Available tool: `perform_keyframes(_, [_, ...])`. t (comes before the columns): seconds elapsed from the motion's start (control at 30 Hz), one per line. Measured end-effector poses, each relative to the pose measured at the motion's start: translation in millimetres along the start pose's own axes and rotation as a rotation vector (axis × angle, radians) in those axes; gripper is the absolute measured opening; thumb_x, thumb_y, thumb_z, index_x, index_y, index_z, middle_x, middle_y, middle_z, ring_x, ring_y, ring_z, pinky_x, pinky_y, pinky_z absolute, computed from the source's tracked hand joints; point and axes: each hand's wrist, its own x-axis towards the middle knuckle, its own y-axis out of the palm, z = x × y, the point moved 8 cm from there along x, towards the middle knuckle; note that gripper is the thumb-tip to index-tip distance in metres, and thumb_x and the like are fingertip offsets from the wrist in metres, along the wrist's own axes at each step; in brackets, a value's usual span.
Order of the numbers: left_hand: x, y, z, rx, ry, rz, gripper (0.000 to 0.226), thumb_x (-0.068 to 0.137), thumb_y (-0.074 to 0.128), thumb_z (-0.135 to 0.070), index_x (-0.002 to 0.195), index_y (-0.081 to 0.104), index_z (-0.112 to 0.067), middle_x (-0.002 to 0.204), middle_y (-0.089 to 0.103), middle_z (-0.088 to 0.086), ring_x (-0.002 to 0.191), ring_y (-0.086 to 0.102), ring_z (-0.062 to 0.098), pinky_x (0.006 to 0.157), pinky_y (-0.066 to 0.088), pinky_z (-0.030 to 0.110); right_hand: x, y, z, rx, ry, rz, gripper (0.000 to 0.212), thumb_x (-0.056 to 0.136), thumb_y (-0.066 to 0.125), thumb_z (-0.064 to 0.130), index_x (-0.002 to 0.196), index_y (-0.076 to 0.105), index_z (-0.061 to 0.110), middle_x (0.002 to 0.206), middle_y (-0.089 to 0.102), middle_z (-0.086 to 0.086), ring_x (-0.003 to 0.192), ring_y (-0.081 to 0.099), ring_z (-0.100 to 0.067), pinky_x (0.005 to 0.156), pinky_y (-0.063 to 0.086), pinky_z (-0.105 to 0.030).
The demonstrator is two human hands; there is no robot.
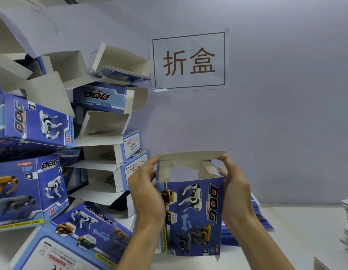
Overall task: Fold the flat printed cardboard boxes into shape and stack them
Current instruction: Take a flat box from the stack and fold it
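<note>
Here, hands: two, both on one box, held up in front of the person.
Box in hand: one blue printed box [190,215], already opened into a tube; its long axis runs upright, open end on top, printed dog face toward the camera, with the "DOG" lettering reading sideways down the right side.
Top flap: one white flap [190,155] stands raised at the far edge of the open end, roughly level, its inner side showing.
Left hand [146,193]: fingers curled round the box's left wall, fingertips up at the flap's left corner.
Right hand [234,190]: wrapped round the right wall, thumb and fingers pinching the flap's right corner.
Folded boxes: a leaning heap [103,137] at the left, about ten or more; an exact count cannot be told. They lie on their sides, many with open ends and white flaps facing right or toward the camera.
Flat blanks: one blue stack [260,217] on the white table [305,240], just behind the right hand.
White sheets: several piles [347,227] at the right edge.
Wall sign [188,60]: one, with two brown characters, on the pale wall.
</note>
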Motion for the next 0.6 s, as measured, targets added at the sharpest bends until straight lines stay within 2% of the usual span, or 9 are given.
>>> perform_keyframes(0.1, [1.0, -5.4, 7.5, -0.067, -0.016, -0.034, 0.039, 0.083, 0.041, -0.028, 0.074, 0.072, -0.006, 0.095, 0.077, 0.002, 0.085, 0.074, 0.013, 0.056, 0.055, 0.020, -0.1, -8.2, -3.6, -0.051, 0.000, -0.088, 0.037, 0.093, 0.041, 0.046, 0.078, 0.066, 0.023, 0.101, 0.072, -0.013, 0.080, 0.068, -0.034, 0.067, 0.052, -0.040])
perform_keyframes(0.2, [3.0, -9.1, 15.9, -0.060, -0.058, -0.044, 0.034, 0.081, 0.045, -0.030, 0.069, 0.067, -0.007, 0.099, 0.076, 0.003, 0.088, 0.074, 0.019, 0.051, 0.055, 0.023, -1.0, -11.3, -12.2, -0.077, 0.053, -0.116, 0.043, 0.103, 0.036, 0.035, 0.074, 0.064, 0.021, 0.105, 0.072, -0.017, 0.079, 0.068, -0.033, 0.068, 0.051, -0.040])
perform_keyframes(0.27, [3.3, -8.1, 14.0, -0.022, -0.052, -0.044, 0.035, 0.082, 0.042, -0.031, 0.072, 0.070, -0.013, 0.098, 0.076, 0.003, 0.091, 0.073, 0.019, 0.056, 0.055, 0.022, -2.7, -8.5, -11.8, -0.077, 0.044, -0.087, 0.038, 0.103, 0.038, 0.037, 0.082, 0.065, 0.020, 0.107, 0.071, -0.016, 0.079, 0.068, -0.033, 0.068, 0.052, -0.040])
perform_keyframes(0.37, [4.7, -2.5, 8.8, 0.084, -0.042, 0.008, 0.041, 0.088, 0.036, -0.037, 0.105, 0.073, -0.031, 0.110, 0.072, 0.004, 0.100, 0.069, 0.018, 0.074, 0.058, 0.027, -0.1, 1.0, -4.5, -0.047, 0.020, 0.030, 0.028, 0.094, 0.045, 0.040, 0.105, 0.065, 0.025, 0.111, 0.071, -0.009, 0.081, 0.070, -0.020, 0.070, 0.056, -0.035])
perform_keyframes(0.43, [8.4, -6.9, 12.0, 0.088, -0.099, -0.020, 0.040, 0.096, 0.036, -0.037, 0.130, 0.057, -0.039, 0.130, 0.062, 0.002, 0.104, 0.065, 0.001, 0.080, 0.058, 0.026, 0.5, 7.2, 2.6, -0.054, -0.015, 0.138, 0.024, 0.096, 0.050, 0.024, 0.117, 0.061, 0.027, 0.114, 0.066, -0.008, 0.082, 0.069, -0.006, 0.077, 0.055, -0.025])
perform_keyframes(0.47, [10.1, -9.9, 13.4, 0.068, -0.130, -0.043, 0.039, 0.101, 0.036, -0.031, 0.136, 0.052, -0.039, 0.136, 0.057, 0.001, 0.096, 0.063, -0.009, 0.072, 0.057, 0.018, -0.2, 8.9, 3.1, -0.005, -0.018, 0.187, 0.036, 0.091, 0.055, 0.019, 0.124, 0.058, 0.034, 0.115, 0.065, -0.008, 0.082, 0.069, -0.011, 0.077, 0.057, -0.029])
perform_keyframes(0.53, [13.7, -12.8, 15.0, 0.043, -0.173, -0.058, 0.040, 0.105, 0.033, -0.024, 0.139, 0.050, -0.035, 0.139, 0.054, -0.001, 0.091, 0.060, -0.013, 0.064, 0.051, 0.010, -3.4, 12.6, 3.2, 0.068, 0.010, 0.281, 0.065, 0.079, 0.063, 0.017, 0.131, 0.051, 0.052, 0.126, 0.064, -0.008, 0.091, 0.070, -0.029, 0.082, 0.058, -0.046])
perform_keyframes(0.57, [14.6, -11.6, 15.4, 0.038, -0.181, -0.039, 0.039, 0.106, 0.033, -0.023, 0.138, 0.052, -0.032, 0.139, 0.054, -0.001, 0.099, 0.059, -0.010, 0.070, 0.051, 0.010, -4.1, 13.1, 4.2, 0.037, 0.004, 0.302, 0.072, 0.076, 0.065, 0.016, 0.132, 0.048, 0.057, 0.131, 0.062, -0.007, 0.098, 0.070, -0.034, 0.086, 0.056, -0.051])
perform_keyframes(0.6, [14.2, -8.6, 15.5, 0.031, -0.188, -0.002, 0.037, 0.106, 0.033, -0.024, 0.136, 0.054, -0.030, 0.139, 0.056, 0.000, 0.110, 0.059, -0.002, 0.084, 0.052, 0.014, -4.4, 9.9, 3.5, -0.022, -0.012, 0.291, 0.074, 0.076, 0.069, 0.019, 0.133, 0.045, 0.060, 0.134, 0.061, -0.007, 0.102, 0.069, -0.036, 0.090, 0.055, -0.055])
